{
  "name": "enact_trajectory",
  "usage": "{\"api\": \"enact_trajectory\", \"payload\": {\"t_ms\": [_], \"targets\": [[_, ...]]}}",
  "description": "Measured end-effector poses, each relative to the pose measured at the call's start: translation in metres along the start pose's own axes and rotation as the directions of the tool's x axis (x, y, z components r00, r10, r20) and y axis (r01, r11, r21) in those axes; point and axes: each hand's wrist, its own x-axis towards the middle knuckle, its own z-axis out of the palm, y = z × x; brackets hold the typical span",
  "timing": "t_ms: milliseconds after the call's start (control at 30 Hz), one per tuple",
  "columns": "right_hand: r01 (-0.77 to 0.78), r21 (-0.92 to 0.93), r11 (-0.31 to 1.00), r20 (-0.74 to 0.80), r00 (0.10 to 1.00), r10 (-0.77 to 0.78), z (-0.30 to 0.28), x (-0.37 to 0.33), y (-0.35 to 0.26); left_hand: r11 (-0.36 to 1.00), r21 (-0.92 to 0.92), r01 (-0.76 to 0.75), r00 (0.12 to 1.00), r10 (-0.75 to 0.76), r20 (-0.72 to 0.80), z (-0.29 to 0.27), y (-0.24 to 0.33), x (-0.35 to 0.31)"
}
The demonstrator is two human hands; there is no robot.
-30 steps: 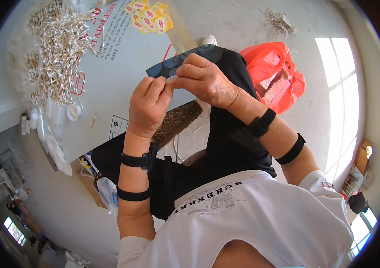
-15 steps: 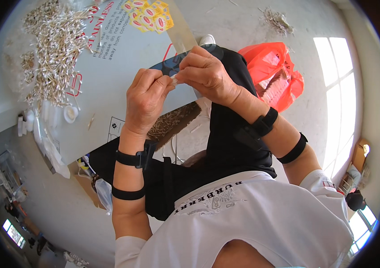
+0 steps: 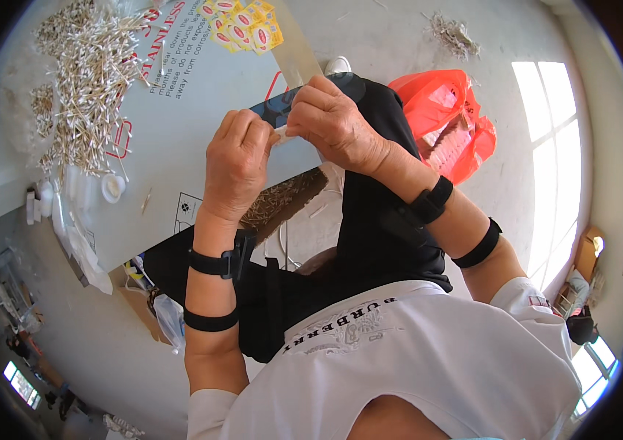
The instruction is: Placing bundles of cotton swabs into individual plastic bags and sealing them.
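Note:
Above the table's near edge, my two hands meet with fingers pinched. A small whitish, tube-like piece (image 3: 281,135) spans the gap between them; its exact kind is hard to make out. My left hand (image 3: 237,165) grips one end and my right hand (image 3: 337,126) the other, fingertips mostly hidden behind the knuckles. Left of them on the table (image 3: 168,147) lies a big heap of cotton swabs (image 3: 95,84). Several yellow, white and red labels (image 3: 244,31) lie beyond my hands.
Round white container (image 3: 113,188) and clear plastic film (image 3: 80,235) sit at the table's left. Below the near edge, a brown cardboard box (image 3: 300,199) holds loose swabs. On the floor at right stands a red plastic bag (image 3: 432,95); scraps (image 3: 454,35) lie farther off.
My hands have drawn slightly apart, so more of the whitish piece shows between them. Both still grip it.

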Motion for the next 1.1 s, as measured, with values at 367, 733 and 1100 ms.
{"api": "enact_trajectory", "payload": {"t_ms": [367, 733, 1100], "targets": [[-0.049, 0.045, 0.998, -0.032, 0.998, 0.05, 0.001, -0.003, -0.006, 0.959, -0.251, 0.13, 0.984, -0.155, -0.084, 0.027, -0.001, -0.007], [-0.023, 0.027, 0.999, -0.057, 0.998, 0.024, -0.001, -0.003, -0.01, 0.974, -0.211, 0.081, 0.978, -0.119, -0.173, 0.038, 0.004, -0.003], [-0.135, 0.142, 0.981, -0.025, 0.99, 0.14, -0.009, -0.01, -0.008, 0.972, -0.22, 0.087, 0.972, -0.132, -0.197, 0.038, 0.018, 0.007]]}}
